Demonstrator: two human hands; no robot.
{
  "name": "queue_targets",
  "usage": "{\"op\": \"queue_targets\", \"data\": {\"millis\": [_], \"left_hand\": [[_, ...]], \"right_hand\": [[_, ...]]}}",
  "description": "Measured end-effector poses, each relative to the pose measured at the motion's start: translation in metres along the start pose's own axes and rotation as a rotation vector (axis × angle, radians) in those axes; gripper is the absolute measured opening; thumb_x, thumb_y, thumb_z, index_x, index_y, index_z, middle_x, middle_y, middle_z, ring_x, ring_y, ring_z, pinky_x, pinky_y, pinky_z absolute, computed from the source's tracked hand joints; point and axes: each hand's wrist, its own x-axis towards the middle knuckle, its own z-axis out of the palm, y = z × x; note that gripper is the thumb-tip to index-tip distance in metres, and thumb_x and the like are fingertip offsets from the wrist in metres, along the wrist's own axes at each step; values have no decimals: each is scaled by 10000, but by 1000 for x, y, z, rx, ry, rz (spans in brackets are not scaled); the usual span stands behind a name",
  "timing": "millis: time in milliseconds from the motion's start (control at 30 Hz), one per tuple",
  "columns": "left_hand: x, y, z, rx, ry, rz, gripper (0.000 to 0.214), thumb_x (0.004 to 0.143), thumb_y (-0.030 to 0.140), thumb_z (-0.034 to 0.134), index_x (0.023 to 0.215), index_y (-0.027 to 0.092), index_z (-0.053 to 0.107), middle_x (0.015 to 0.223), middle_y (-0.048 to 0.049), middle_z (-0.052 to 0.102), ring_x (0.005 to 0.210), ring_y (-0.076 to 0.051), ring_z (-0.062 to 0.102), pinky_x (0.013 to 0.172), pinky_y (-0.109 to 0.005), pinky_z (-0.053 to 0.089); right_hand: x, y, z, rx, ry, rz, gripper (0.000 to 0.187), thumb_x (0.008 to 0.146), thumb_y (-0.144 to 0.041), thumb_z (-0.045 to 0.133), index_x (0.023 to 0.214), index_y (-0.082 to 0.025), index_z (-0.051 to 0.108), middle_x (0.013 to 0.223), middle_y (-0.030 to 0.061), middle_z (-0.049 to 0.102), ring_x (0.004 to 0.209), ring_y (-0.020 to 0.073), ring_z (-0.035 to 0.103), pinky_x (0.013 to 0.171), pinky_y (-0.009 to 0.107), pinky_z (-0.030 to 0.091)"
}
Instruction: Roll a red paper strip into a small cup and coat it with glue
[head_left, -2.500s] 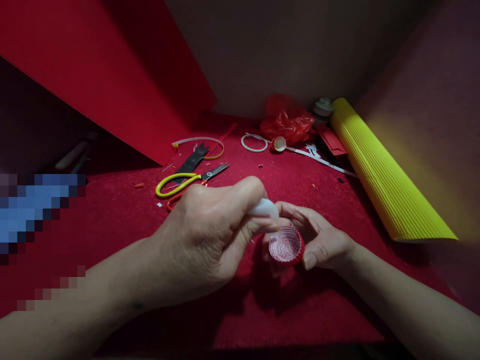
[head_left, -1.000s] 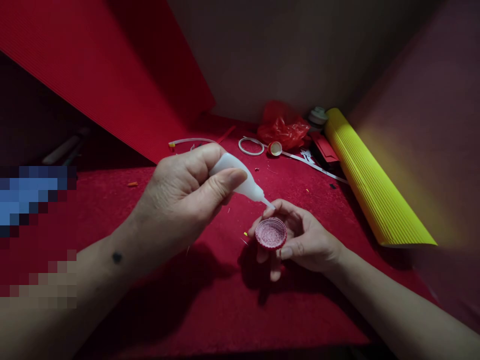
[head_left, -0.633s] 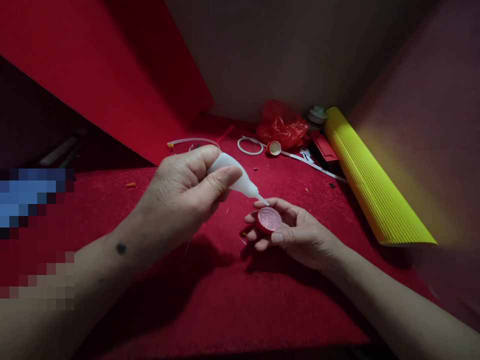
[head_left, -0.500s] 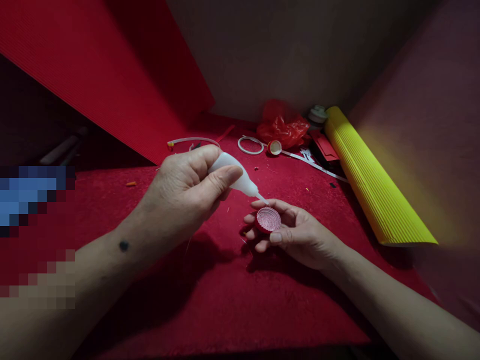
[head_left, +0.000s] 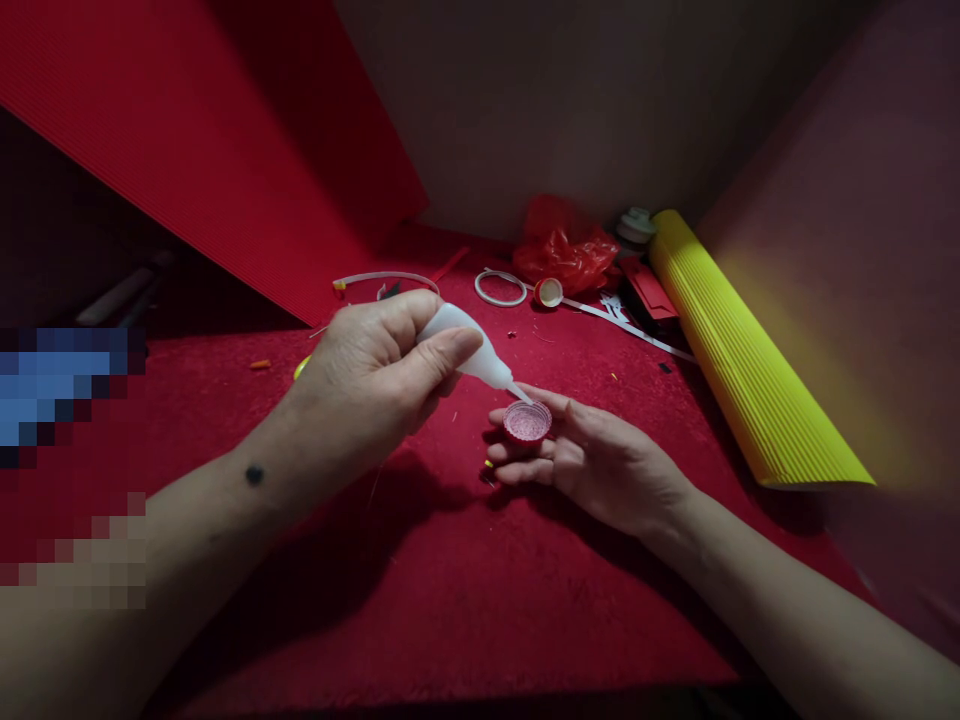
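My left hand (head_left: 401, 365) is wrapped round a white squeeze glue bottle (head_left: 469, 345), thumb on its side. The bottle tilts down to the right, and its thin nozzle reaches the far rim of a small coiled paper cup (head_left: 526, 424). Red on its outer edge, this cup shows pale pink rings inside. My right hand (head_left: 592, 450) holds it from below and behind, palm up, with the cup lying on the fingers. Whether glue is coming out is too small to tell.
Behind lie a coiled white strip (head_left: 500, 302), a red-rimmed round piece (head_left: 548, 293) and a red plastic bag (head_left: 566, 250). A yellow corrugated roll (head_left: 757, 350) runs along the right. A red corrugated sheet (head_left: 225, 130) leans at the left. Scraps dot the red tabletop (head_left: 465, 620).
The cup has shifted slightly left and up in my right hand. My right thumb has come off its front rim, and the nozzle tip now meets the cup's far edge.
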Motion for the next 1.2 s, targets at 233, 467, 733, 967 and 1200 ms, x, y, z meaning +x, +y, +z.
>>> {"op": "queue_targets", "data": {"millis": [233, 467, 733, 967, 1200], "left_hand": [[1, -3, 1, 11, -11, 14, 261, 823, 293, 556, 617, 175, 447, 468, 53, 434, 378, -46, 349, 338, -177, 249], [-6, -7, 8, 112, -39, 76, 209, 845, 276, 516, 675, 155, 508, 476, 62, 411, 405, -50, 338, 380, -191, 250], [-7, -10, 9, 230, -40, 167, 197, 854, 256, 510, 700, 140, 552, 490, 60, 401, 451, -68, 358, 443, -211, 286], [-5, -12, 9, 239, -93, 242, 180, 872, 246, 496, 774, 136, 600, 475, 68, 414, 460, -81, 413, 522, -220, 372], [-9, -9, 11, 297, -48, 220, 208, 867, 272, 498, 724, 140, 568, 546, 41, 476, 463, -77, 387, 481, -235, 323]], "right_hand": [[0, 0, 2, 30, 15, -23, 392, 915, -186, 478, 1303, -130, 481, 1223, 169, 614, 1016, 281, 660, 944, 512, 478], [0, 1, -1, 11, -36, -42, 352, 911, -211, 515, 1255, -140, 542, 1206, 147, 632, 1006, 274, 671, 922, 452, 506], [1, 0, -2, 9, -35, -45, 340, 867, -187, 597, 1205, -147, 596, 1139, 113, 669, 989, 246, 680, 890, 369, 539], [-1, -1, -1, 38, -31, -31, 334, 903, -177, 523, 1223, -108, 589, 1177, 147, 649, 962, 229, 682, 886, 391, 543], [-2, -3, -1, 20, -99, -48, 338, 849, -167, 588, 1185, -138, 617, 1125, 116, 677, 1016, 271, 665, 869, 381, 536]]}}
